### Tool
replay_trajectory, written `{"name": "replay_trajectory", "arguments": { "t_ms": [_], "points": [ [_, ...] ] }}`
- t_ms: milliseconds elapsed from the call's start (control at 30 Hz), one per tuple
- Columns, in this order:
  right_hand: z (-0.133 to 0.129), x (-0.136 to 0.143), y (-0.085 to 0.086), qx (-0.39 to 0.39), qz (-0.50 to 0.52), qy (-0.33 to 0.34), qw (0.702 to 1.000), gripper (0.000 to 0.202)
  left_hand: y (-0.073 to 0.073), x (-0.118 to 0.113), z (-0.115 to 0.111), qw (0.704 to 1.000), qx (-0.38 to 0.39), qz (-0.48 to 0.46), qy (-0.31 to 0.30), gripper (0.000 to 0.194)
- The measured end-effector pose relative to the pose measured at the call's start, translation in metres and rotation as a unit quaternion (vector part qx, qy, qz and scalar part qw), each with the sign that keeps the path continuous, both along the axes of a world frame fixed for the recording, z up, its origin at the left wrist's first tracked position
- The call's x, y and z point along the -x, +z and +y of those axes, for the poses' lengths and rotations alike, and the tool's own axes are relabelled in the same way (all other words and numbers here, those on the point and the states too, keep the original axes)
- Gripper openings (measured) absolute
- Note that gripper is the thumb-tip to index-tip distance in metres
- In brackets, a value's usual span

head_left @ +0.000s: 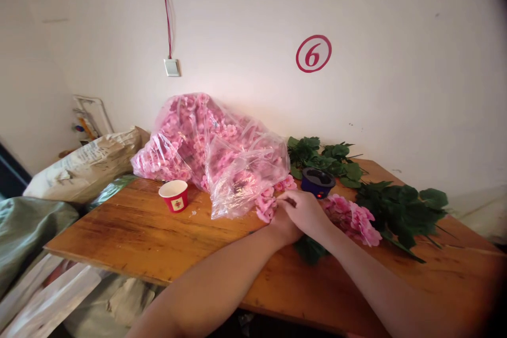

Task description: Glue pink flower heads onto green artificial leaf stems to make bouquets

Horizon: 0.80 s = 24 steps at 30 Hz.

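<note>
Pink artificial flowers (pixel 266 207) lie against my fingers, in front of the mouth of a clear plastic bag (pixel 233 185) full of pink blossoms. My right hand (pixel 307 213) reaches over the left, its thumb and fingertips pinched at the edge of these flowers. Largely covered by it is my left hand (pixel 285 226), whose fingers I cannot make out. Dark green leaves (pixel 311 250) show below the two hands. Just behind them stands a small dark blue heating pot (pixel 318 182) with a lit red light. A pink flower head (pixel 354 219) rests right of my right wrist.
A red and white paper cup (pixel 174 196) stands on the wooden table (pixel 130 227). Bunches of green artificial leaves (pixel 402 211) lie at the right and behind the pot. Large sacks (pixel 87 163) are piled left of the table. The wall (pixel 245 47) closes off the back.
</note>
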State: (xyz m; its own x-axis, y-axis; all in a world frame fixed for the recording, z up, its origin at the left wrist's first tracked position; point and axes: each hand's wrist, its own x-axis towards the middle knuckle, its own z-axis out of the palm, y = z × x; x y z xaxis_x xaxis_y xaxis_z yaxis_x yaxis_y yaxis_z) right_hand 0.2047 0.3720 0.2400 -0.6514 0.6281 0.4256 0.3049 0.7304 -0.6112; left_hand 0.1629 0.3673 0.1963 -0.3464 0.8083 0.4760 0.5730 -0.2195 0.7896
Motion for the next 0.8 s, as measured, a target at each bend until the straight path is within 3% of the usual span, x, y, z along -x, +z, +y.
{"name": "replay_trajectory", "arguments": {
  "t_ms": [133,267,333,467,633,800],
  "points": [
    [0.031,-0.03,-0.003,0.154,0.18,-0.081,0.968,0.025,-0.02,0.033,-0.01,0.993,0.032,0.1,-0.061,0.014],
    [0.054,-0.045,-0.002,0.231,0.338,-0.118,0.905,0.029,-0.023,0.047,-0.01,0.982,0.089,0.14,-0.094,0.016],
    [0.058,-0.046,-0.005,0.226,0.327,-0.151,0.905,0.027,-0.021,0.046,-0.008,0.985,0.093,0.095,-0.114,0.021],
    [0.055,-0.039,-0.015,0.159,0.197,-0.199,0.947,0.018,-0.013,0.044,-0.006,0.984,0.056,-0.043,-0.161,0.038],
    [0.047,-0.03,-0.018,0.107,0.11,-0.178,0.972,0.014,-0.003,0.045,-0.006,0.965,0.03,-0.205,-0.161,0.045],
    [0.046,-0.031,-0.016,0.113,0.076,-0.156,0.978,0.014,-0.009,0.048,0.0,0.952,0.034,-0.242,-0.183,0.045]
  ]
}}
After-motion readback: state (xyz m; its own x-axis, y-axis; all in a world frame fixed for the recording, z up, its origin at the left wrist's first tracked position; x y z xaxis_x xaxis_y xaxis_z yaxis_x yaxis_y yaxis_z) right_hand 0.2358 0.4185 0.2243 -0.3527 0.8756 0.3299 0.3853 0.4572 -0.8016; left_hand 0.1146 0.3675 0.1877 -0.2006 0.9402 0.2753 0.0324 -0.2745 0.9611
